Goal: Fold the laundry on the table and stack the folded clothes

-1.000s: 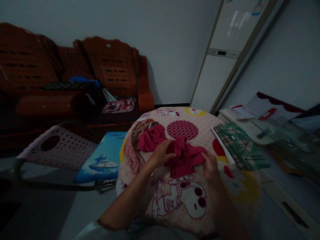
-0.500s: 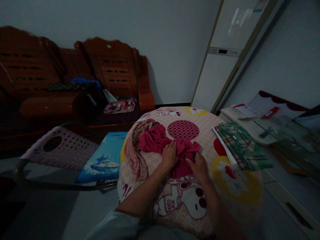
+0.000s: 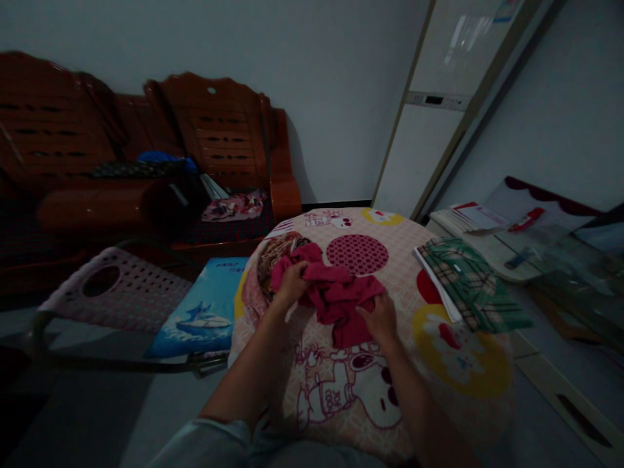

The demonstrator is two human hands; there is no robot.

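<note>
Pinching its right edge, the right fingers [image 3: 369,316] hold the plain magenta cloth [image 3: 336,292]; the left fingers [image 3: 297,270] pinch its farther folds. Between them, it lies wrinkled on the worktop [image 3: 402,244]. Beyond the left fingers is a patterned cloth [image 3: 284,247].

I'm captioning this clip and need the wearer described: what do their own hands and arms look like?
The left hand and right hand are ungloved, with no watch visible. A pale greyish-blue sleeve leaves the left forearm bare.
</note>
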